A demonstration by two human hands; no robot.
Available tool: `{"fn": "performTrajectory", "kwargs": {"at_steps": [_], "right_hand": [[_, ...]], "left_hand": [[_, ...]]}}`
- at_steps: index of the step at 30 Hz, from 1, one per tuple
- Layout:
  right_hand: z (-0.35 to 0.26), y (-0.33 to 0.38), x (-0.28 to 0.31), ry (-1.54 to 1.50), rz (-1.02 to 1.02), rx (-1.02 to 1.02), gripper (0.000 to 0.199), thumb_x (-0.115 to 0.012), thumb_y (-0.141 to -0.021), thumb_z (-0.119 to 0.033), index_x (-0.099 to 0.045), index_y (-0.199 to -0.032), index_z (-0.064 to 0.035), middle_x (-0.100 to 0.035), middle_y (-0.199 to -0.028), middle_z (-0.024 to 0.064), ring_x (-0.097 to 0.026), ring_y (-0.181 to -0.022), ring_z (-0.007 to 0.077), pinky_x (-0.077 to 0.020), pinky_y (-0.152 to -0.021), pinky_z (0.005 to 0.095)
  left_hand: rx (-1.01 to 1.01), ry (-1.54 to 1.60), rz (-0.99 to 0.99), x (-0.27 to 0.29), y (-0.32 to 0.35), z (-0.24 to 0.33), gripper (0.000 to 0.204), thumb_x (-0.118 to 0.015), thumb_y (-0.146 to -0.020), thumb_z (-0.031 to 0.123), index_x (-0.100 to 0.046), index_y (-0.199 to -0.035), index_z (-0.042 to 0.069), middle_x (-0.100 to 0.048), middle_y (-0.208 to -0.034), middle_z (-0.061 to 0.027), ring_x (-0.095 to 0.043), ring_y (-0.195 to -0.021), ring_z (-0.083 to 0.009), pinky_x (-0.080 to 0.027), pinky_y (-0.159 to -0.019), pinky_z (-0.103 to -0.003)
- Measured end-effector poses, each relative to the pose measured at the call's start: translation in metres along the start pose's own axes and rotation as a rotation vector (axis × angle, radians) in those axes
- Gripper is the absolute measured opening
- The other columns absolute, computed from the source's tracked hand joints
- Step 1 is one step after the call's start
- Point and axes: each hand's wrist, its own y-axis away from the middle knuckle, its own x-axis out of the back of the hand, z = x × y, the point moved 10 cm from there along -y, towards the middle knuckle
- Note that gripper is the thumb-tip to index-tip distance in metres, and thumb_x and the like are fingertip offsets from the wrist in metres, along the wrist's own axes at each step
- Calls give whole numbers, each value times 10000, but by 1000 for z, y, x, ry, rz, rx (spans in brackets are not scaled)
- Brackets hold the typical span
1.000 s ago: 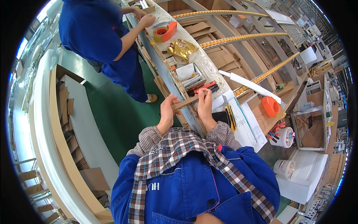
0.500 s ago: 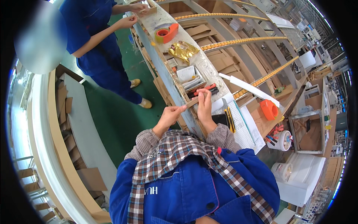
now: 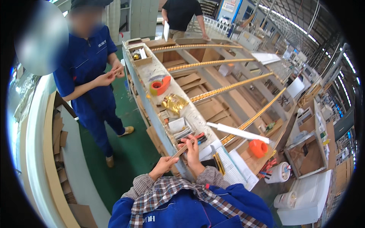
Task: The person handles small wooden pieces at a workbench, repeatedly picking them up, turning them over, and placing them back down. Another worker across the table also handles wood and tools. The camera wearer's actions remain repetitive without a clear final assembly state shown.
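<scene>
A thin wooden strip (image 3: 179, 151) is being held betw. both hands above the counter (image 3: 152, 72): left hand (image 3: 164, 166) pinched shut on its near end, right hand (image 3: 192, 146) curled round the far part. Prob. light, stiff, snappable; best gripped nr both ends.

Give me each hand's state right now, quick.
Left hand: closed in a grip on the near end of a thin wooden strip.
Right hand: fingers closed on the same strip, farther along.
</scene>
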Motion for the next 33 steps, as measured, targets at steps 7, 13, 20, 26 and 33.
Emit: {"fn": "performTrajectory", "kwargs": {"at_steps": [7,13,20,26,33], "right_hand": [[-49,22,-31,114,-41,170,223,-428,-960,-211,-403,-1107,-45,-512,-839,41,-564,-720,121,-487,-692,263],[-16,8,-3,255,-50,108,207,-497,-936,-208,-429,-1044,-44,-545,-833,39,-534,-747,95,-454,-698,242],[-25,8,-12,303,-39,123,205,-521,-925,-214,-436,-1017,-51,-561,-839,41,-526,-757,87,-439,-709,232],[-35,9,-9,657,-5,232,242,-544,-898,-211,-468,-1028,-21,-553,-918,95,-538,-834,168,-432,-759,297],[-125,29,-60,1062,-44,734,220,-610,-800,-139,-551,-973,-17,-574,-950,132,-538,-890,312,-403,-818,402]], "left_hand": [[8,43,-83,-16,29,18,345,-584,-879,367,-546,-786,38,-292,-500,85,-241,-396,-20,-167,-362,-208],[95,-18,-145,-21,26,4,469,-441,-937,418,-526,-906,-42,-335,-496,45,-241,-382,-40,-186,-356,-216],[-4,-149,-112,-10,18,4,479,-481,-911,447,-590,-974,-15,-478,-520,3,-380,-377,-52,-295,-359,-209],[-139,-297,-29,-4,13,6,403,-517,-904,394,-630,-808,19,-509,-514,9,-432,-403,-71,-344,-394,-241],[-365,-670,75,-19,36,54,402,-539,-896,340,-579,-688,-2,-505,-500,-17,-452,-434,-95,-360,-426,-262]]}}
